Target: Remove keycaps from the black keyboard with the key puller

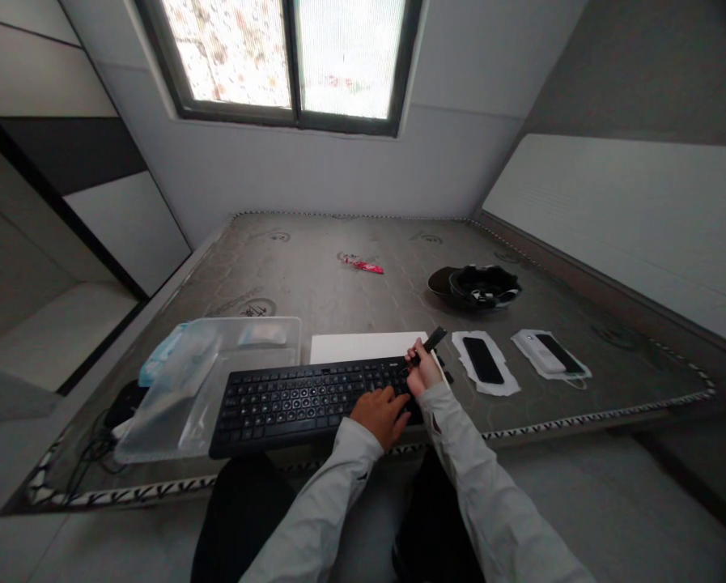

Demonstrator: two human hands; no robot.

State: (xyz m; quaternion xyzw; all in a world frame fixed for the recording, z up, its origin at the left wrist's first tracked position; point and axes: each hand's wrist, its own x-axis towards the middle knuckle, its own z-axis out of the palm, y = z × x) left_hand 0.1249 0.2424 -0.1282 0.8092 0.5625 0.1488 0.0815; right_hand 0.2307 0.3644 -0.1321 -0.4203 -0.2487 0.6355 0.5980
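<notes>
A black keyboard (302, 401) lies at the near edge of a bare mattress (338, 275). My left hand (379, 414) rests on its right part, fingers curled down onto the keys. My right hand (424, 368) hovers over the keyboard's far right corner, pinched round a thin black tool (430, 342) that points up and to the right. A white sheet (363, 346) lies just behind the keyboard.
A clear plastic bag (205, 380) lies left of the keyboard. To the right are a black phone on white wrapping (482, 361) and a second device on wrapping (550, 354). Farther back sit a black helmet (477, 286) and a red wrapper (366, 265). Cables (104, 437) hang at the left edge.
</notes>
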